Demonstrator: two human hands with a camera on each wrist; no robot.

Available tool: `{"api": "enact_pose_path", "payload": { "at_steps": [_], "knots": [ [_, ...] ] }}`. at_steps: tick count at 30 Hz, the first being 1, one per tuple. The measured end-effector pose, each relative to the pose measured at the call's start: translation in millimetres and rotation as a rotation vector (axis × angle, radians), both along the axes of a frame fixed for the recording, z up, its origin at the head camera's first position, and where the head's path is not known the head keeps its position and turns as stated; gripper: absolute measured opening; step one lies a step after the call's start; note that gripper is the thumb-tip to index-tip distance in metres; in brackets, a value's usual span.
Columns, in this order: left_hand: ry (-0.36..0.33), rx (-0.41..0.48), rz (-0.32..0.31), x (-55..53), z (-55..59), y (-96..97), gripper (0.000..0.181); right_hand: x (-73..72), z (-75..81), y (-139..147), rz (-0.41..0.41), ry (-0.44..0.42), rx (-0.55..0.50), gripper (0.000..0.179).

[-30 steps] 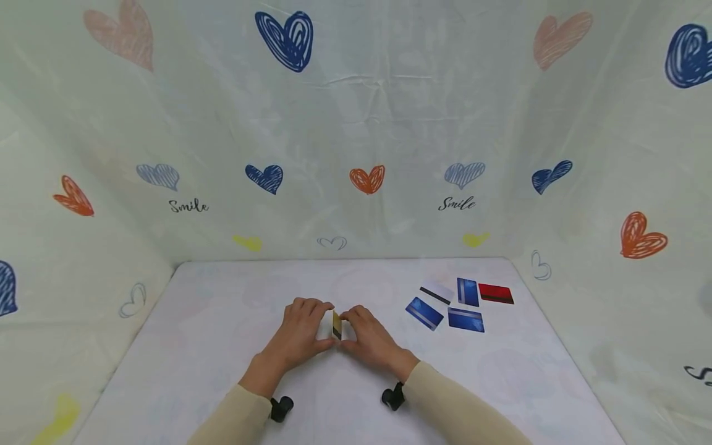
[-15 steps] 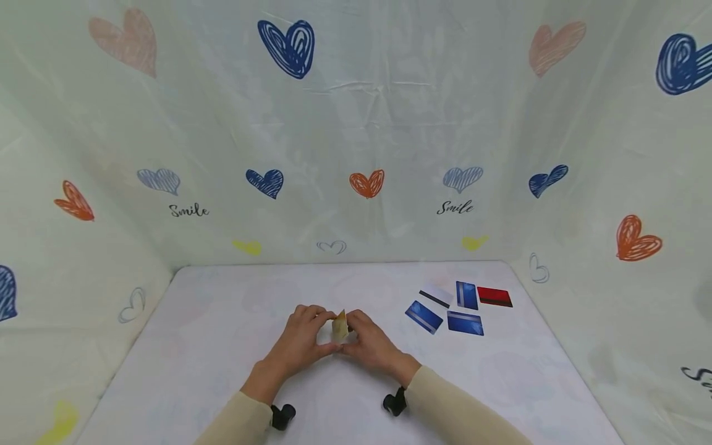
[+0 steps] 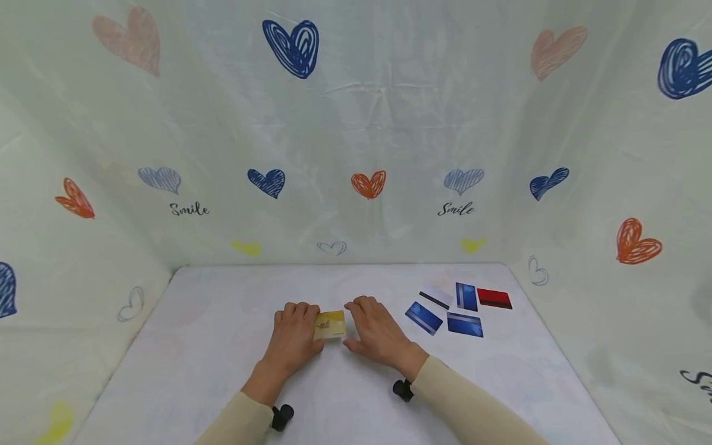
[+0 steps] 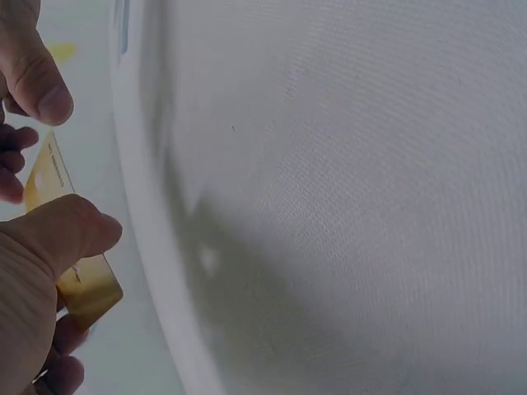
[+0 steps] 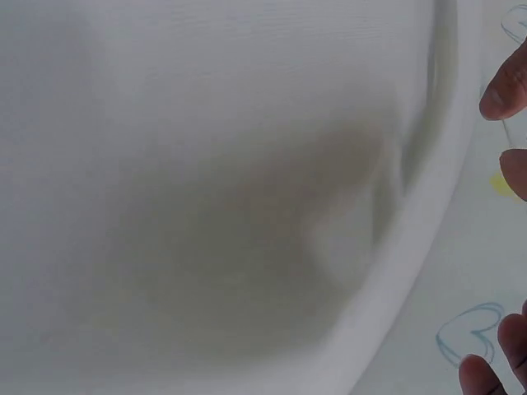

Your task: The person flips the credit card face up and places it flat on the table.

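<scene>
Near the middle of the table, my left hand (image 3: 293, 337) pinches a yellow-gold bank card (image 3: 330, 324) by its left end. In the left wrist view the thumb (image 4: 78, 230) lies across the front of the card (image 4: 95, 292), with fingers behind it. My right hand (image 3: 379, 332) is just right of the card's free end, thumb and fingers spread apart and holding nothing. The left wrist view also shows the right thumb (image 4: 41, 86) a little apart from the card's upper corner.
To the right on the white table (image 3: 233, 290) lie several cards: blue cards (image 3: 424, 318) (image 3: 465, 324) (image 3: 466, 296), a red card (image 3: 494, 298) and a white card with a dark stripe (image 3: 434, 300). A heart-printed curtain (image 3: 389, 136) surrounds the table's back and sides.
The card has turned from nearly edge-on, with its dark stripe showing, to its yellow front. The right hand has let go and shifted slightly right; the left hand still holds the card.
</scene>
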State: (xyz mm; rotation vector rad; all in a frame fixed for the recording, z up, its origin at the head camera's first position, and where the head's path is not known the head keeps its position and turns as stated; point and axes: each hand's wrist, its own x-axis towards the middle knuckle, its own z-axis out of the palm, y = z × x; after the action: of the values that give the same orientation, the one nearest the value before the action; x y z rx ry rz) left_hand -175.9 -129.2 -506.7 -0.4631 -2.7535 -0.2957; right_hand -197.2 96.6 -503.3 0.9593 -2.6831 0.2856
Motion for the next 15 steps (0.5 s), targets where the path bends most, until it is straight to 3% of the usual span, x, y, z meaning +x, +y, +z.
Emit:
{"api": "enact_pose_path", "payload": {
  "at_steps": [4, 15],
  "knots": [
    [0.019, -0.004, -0.005, 1.0, -1.8, -0.4, 0.058, -1.0, 3.2, -5.7, 0.016, 0.029, 0.05, 0.066],
    [-0.015, -0.041, 0.004, 1.5, -1.3, -5.2, 0.058, -4.5, 1.8, -15.1, 0.039, 0.058, 0.096, 0.059]
  ]
}}
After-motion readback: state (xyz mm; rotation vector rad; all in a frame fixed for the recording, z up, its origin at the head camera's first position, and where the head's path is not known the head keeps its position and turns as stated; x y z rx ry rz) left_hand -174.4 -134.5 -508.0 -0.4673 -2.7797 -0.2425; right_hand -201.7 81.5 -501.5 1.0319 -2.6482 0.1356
